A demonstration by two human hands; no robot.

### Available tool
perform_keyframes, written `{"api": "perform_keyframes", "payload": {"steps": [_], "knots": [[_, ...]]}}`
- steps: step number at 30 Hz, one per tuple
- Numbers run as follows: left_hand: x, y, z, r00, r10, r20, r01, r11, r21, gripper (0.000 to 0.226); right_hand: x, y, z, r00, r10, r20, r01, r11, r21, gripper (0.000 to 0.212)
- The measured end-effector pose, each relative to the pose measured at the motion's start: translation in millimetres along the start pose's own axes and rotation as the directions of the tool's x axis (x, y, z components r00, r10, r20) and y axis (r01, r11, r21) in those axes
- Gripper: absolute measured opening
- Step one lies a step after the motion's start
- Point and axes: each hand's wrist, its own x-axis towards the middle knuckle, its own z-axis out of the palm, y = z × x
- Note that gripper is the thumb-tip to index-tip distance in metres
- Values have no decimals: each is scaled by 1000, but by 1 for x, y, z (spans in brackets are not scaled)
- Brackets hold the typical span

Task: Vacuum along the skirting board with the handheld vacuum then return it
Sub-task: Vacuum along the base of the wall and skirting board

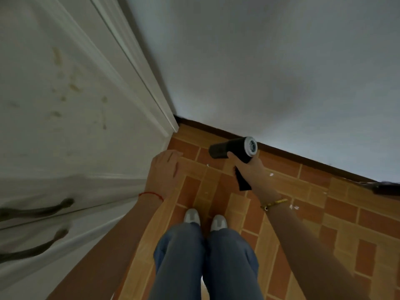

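A black handheld vacuum (225,149) with a grey vented rear cap is in my right hand (249,167), which is closed around its handle. The barrel lies roughly level, its nozzle end pointing left along the dark brown skirting board (281,153) at the foot of the white wall. The vacuum hovers just above the floor, close to the board. My left hand (164,169) rests flat against the lower corner of a white cabinet, fingers together, holding nothing.
A white cabinet (75,105) with two dark handles fills the left side. The floor is orange-brown brick-pattern tile (324,224) with small white scraps (293,206) scattered on it. My legs and white shoes (205,219) stand below the centre. A dark object (385,188) lies by the skirting at right.
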Motion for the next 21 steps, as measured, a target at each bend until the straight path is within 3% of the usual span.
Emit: {"api": "perform_keyframes", "payload": {"steps": [3,11,21], "knots": [[5,-51,75,1000,4,21,-6,998,56,38,60,66,24,999,-37,-3,36,994,-99,36],[18,-171,251,992,21,124,-44,982,183,44,203,197,76,992,-114,49,124,929,-347,34],[20,-254,374,993,-15,120,-16,967,256,49,273,261,113,926,-300,230,378,699,-607,41]]}}
